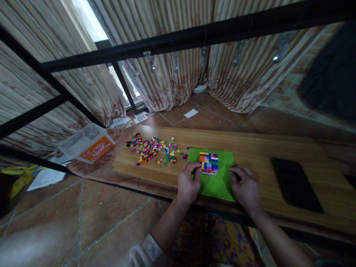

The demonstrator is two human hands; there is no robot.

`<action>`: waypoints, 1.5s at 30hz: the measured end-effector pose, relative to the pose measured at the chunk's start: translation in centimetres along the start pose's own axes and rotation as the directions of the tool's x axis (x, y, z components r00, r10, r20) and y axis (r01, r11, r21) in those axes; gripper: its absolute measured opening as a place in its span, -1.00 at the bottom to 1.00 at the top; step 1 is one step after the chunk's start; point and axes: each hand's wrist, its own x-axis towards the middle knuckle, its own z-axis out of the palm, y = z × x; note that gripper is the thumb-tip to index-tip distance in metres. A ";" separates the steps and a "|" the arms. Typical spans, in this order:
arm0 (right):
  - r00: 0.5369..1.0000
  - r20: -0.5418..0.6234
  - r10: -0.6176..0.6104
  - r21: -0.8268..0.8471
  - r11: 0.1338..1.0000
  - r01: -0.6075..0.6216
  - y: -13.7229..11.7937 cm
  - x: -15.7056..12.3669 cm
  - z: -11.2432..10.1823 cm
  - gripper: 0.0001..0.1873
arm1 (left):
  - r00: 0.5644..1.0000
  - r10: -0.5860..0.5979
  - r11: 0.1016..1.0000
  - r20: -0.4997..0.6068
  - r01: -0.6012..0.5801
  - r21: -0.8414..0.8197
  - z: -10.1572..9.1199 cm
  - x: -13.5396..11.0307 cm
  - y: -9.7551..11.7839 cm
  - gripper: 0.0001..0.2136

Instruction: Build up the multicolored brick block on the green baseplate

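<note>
A bright green studded baseplate [222,185] lies on the wooden board. Near its upper middle sits a compact block of toy bricks [210,163] in blue, red, orange, white and purple. My left hand [190,182] is closed in a pinch at the block's left edge; whatever lies between its fingertips is too small to make out. At the baseplate's right edge, my right hand [246,187] has its finger and thumb drawn together on the rim. Left of the plate, many small loose bricks [151,148] are spread in a multicoloured heap.
The wooden board [258,148] rests on a brown cloth [100,170]. A black phone-like slab [296,185] lies to the right. At the left end stands a clear plastic box [86,142] with an orange label. Dark metal bars [178,40] cross in front of striped curtains.
</note>
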 end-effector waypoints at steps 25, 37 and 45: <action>1.000 -0.009 -0.006 -0.004 1.000 0.006 0.3 -0.1 0.2 -0.68 | 0.929 -0.369 0.890 -0.035 0.342 -0.300 1.4 1.3 0.3 -0.89; 1.000 0.012 0.021 0.010 1.000 -0.021 0.3 -0.2 0.2 -0.68 | 0.871 -0.492 0.800 0.012 0.457 -0.387 1.2 2.2 0.9 -0.91; 0.999 0.010 -0.040 -0.027 0.999 0.040 0.4 0.0 -0.1 -0.67 | 0.875 -0.483 0.822 -0.014 0.448 -0.351 1.6 1.2 0.6 -0.90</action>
